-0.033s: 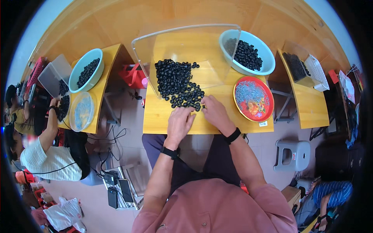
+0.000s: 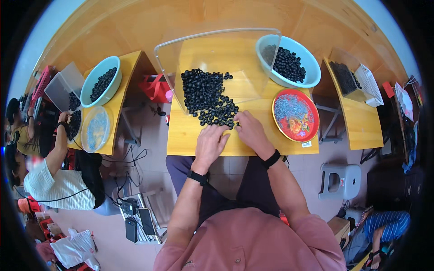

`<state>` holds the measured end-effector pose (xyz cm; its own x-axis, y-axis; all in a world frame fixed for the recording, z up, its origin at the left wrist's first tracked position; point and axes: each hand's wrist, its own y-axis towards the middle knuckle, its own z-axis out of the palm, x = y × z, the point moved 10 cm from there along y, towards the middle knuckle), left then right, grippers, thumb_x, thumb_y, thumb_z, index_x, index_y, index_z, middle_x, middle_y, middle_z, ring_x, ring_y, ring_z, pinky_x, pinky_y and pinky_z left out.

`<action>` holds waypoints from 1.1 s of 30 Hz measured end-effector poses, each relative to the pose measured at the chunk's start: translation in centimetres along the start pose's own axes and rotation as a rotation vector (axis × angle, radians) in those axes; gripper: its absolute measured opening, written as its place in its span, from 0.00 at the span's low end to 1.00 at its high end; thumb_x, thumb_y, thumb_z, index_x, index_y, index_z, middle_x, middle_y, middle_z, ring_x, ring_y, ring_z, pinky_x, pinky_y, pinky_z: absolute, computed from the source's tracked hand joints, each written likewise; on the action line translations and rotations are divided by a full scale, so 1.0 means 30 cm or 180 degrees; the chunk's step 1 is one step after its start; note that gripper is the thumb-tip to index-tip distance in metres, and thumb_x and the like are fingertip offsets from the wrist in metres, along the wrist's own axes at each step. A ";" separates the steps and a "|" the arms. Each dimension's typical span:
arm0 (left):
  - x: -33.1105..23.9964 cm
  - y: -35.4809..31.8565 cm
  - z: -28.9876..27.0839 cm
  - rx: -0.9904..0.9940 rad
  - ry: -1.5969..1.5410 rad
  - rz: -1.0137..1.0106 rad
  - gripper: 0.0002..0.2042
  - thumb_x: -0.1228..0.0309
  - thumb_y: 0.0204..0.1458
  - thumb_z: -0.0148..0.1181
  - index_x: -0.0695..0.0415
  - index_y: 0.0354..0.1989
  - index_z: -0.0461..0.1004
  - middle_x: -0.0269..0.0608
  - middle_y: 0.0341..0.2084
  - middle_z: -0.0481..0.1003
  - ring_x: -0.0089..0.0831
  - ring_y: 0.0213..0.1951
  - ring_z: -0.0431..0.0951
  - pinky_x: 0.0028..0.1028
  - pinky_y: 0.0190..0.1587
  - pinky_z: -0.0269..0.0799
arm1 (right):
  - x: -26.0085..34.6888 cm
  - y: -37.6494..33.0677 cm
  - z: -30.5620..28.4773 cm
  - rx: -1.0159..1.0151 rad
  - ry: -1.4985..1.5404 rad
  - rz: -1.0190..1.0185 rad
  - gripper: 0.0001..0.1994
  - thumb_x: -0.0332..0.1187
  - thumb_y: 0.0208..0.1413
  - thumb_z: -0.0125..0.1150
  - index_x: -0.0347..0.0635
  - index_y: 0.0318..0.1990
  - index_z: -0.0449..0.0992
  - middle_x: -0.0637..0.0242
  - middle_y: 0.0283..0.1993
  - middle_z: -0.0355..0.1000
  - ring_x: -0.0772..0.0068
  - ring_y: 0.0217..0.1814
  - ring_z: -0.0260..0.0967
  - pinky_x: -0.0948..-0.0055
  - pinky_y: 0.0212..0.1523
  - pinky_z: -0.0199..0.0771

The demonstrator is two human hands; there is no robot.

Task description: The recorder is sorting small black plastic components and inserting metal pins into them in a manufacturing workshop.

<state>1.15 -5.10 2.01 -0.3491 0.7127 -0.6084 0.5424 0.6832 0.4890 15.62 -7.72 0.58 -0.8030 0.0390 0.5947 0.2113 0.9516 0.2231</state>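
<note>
Black ring-shaped pieces lie in a loose pile on the yellow wooden table, with the near part thinning out into scattered single pieces. The left hand rests at the pile's near edge, fingers extended and slightly curled; whether it has hold of a piece cannot be told. The right hand is at the pile's near right corner, thumb and fingers drawn close together beside a piece; a firm hold is not confirmed. The step in hand is judged to be fingertip handling of single pieces with 2 hands. The next move would call for a light pinch, as loose pieces could roll. A clear plastic container frames the pile's far part. Right of the pile, a red floral tray bears fine silvery-blue bits; beyond it to the far right, a pale blue basin contains more black pieces.
</note>
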 end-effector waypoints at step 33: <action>0.135 -0.095 0.202 0.0652 -0.1961 -0.1812 0.09 0.78 0.58 0.67 0.64 0.45 0.79 0.29 0.30 0.78 0.15 0.32 0.75 0.18 0.37 0.72 | -0.016 -0.265 -0.348 -0.1054 -0.0475 -0.0446 0.09 0.26 0.52 0.63 0.41 0.41 0.79 0.59 0.39 0.77 0.51 0.42 0.76 0.58 0.43 0.76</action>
<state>2.81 -5.14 -5.64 -0.1650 0.0167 -0.9861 0.5586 0.8256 -0.0795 20.13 -18.47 6.59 -0.9040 -0.0173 0.4273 0.2426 0.8019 0.5459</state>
